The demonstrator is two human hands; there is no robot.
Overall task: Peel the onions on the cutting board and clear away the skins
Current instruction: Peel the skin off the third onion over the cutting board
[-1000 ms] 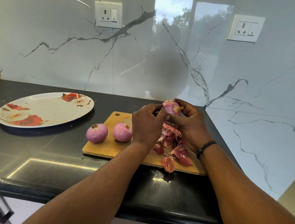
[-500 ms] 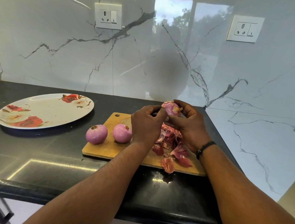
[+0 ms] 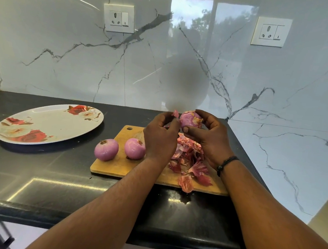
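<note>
My right hand (image 3: 209, 136) is curled round the onion (image 3: 190, 119) and holds it up in the air, above the far side of the cutting board (image 3: 123, 166). My thumb presses on its near side. My left hand (image 3: 161, 136) pinches a small flap of skin (image 3: 175, 113) between thumb and fingertip, just left of the onion. I cannot tell if that flap is torn free or not.

To peel well, I think I should pull the flap slowly down the onion, so it comes off in one long piece. I should hold the onion firm but not squeeze, because the peeled part looks smooth and may slip. Some dry, papery bits are on its top.

Under my hands is a pile of skins (image 3: 190, 162). They are thin, crinkly and dark pink, and one piece hangs over the near edge of the board. On the left end of the wooden board sit two peeled onions (image 3: 106, 149), round, shiny and pale purple. Far left on the dark counter (image 3: 36, 172) is an oval plate (image 3: 46, 124) with red flowers on it.
</note>
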